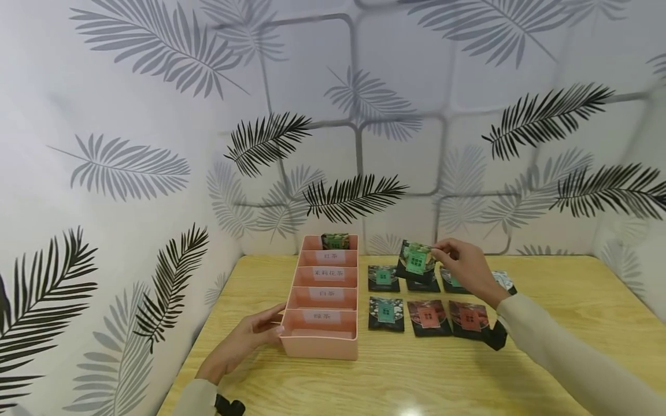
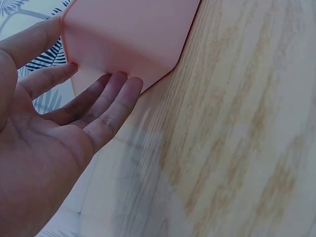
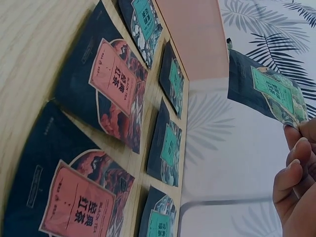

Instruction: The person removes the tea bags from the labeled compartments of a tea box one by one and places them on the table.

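A pink divided box [image 1: 319, 348] stands on the table, with paper labels on its dividers. In its rearmost compartment is a green-labelled tea sachet [image 1: 340, 241]. My left hand [image 1: 244, 342] touches the box's near left corner, fingers extended; the left wrist view shows the fingertips against the pink wall [image 2: 128, 34]. To the right of the box, my right hand [image 1: 465, 267] pinches the edge of a black tea sachet with a green label [image 1: 416, 257], raised above the others. That sachet [image 3: 274, 91] hangs from thumb and fingertips in the right wrist view.
Two rows of tea sachets lie right of the box. The near row has a teal-labelled sachet [image 1: 385, 314] and two red-labelled ones, including a black tea sachet [image 3: 108, 81]. Several green-labelled sachets, such as one at the left [image 1: 383, 278], form the back row, before a leaf-patterned wall [image 1: 400, 156].
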A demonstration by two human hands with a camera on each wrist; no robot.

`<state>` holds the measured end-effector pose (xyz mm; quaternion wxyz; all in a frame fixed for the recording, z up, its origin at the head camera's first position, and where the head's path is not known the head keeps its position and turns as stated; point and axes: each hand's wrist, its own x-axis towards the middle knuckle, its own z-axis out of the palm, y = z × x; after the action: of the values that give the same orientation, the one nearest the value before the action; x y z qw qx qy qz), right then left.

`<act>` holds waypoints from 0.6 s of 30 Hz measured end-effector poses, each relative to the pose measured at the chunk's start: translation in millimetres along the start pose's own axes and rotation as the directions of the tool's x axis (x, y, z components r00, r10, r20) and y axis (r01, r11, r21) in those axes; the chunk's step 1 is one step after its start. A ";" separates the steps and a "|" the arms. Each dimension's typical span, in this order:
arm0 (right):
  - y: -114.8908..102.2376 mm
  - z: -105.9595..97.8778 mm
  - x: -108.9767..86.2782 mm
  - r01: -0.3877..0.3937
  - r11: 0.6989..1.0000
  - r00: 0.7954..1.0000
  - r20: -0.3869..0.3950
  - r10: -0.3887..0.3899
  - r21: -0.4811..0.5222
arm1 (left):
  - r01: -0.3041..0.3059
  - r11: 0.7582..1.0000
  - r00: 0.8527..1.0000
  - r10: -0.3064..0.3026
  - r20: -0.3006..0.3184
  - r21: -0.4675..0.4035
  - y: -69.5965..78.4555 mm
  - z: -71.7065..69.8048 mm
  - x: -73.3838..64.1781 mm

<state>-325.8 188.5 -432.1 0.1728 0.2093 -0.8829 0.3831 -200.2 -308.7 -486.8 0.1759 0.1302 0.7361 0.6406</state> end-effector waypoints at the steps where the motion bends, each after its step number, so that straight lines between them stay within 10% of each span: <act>1: 0.7 -0.9 -0.5 -0.007 1.000 1.000 0.002 0.007 -0.002 | -0.001 1.000 1.000 0.001 0.000 -0.001 0.2 0.1 -0.1; 18: 16.4 -19.9 -24.2 -0.034 0.999 0.999 0.014 0.034 0.018 | -0.007 1.000 1.000 0.007 -0.016 0.007 0.9 2.6 -1.1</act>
<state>-310.5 219.3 -440.4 0.1585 0.1983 -0.8840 0.3925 -198.1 -306.7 -486.1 0.1672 0.1280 0.7391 0.6398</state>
